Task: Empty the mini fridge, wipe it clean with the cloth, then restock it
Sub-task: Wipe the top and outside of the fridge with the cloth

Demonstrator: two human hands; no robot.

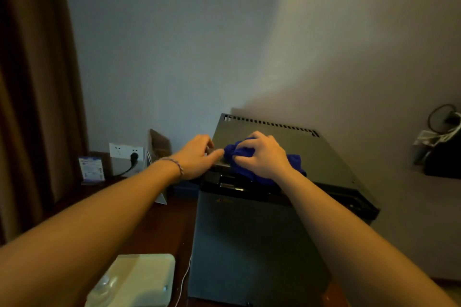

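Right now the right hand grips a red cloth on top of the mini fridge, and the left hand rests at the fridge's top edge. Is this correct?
Not quite: the head view shows the cloth is blue. The right hand grips it on top of the mini fridge, and the left hand rests at the top edge.

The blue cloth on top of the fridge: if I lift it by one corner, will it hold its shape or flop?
Probably flop: the blue cloth lies bunched in soft folds under the right hand, and one end droops over the fridge top's front edge. It looks light and unlikely to slide by itself. The left hand rests beside it.
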